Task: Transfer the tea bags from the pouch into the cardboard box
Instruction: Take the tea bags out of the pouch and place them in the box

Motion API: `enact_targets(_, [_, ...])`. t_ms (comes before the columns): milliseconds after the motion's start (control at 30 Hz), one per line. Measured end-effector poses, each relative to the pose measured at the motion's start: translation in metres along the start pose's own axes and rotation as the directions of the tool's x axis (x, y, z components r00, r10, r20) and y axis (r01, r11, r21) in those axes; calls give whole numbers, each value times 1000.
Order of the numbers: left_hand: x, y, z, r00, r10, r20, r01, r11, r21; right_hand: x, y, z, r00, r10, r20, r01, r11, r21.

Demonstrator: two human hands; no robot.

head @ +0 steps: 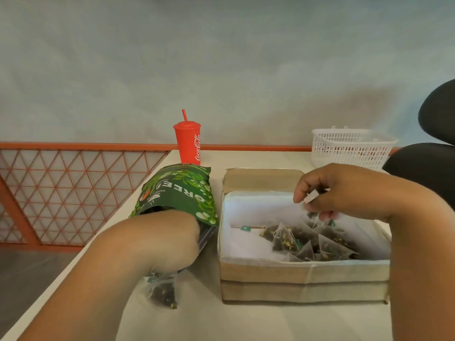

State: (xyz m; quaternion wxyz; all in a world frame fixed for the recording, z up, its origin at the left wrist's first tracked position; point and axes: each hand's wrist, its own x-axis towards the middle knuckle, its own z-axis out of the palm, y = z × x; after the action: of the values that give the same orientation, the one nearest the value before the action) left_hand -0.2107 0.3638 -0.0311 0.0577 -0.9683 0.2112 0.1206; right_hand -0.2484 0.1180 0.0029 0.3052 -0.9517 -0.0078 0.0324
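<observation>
- Far left, well away from either hand's fingers, an orange lattice railing (61, 193) runs along the table (197, 321) edge.
- Left hand (170, 242) sits right at the mouth of the green pouch (182, 190). The fingers are curled under the palm, gripping a loose tea bag (161, 291) whose top disappears into that curl.
- The pouch lies on its side just beyond those fingers, printed face up and mouth toward the person.
- Behind the pouch, well past the left fingers, a red cup (188, 143) with a straw stands upright.
- The cardboard box (302, 279) sits just right of the left fingers, open and lined with white paper (258, 205).
- A pile of tea bags (307, 242) lies inside the box, directly below the right fingers.
- Right hand (344, 193) hovers over the box's far right part, fingers (301, 193) pinching a dangling tea bag (311, 214) by its top, above the pile.
- Beyond the right fingers sits a white basket (349, 148), with a black chair (438, 114) at the far right.
</observation>
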Motion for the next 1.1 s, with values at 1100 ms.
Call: enact_targets(1100, [-59, -9, -25, 735, -204, -647, -435, 589, -681, 1, -51, 33, 899, -436, 40, 420, 885, 199])
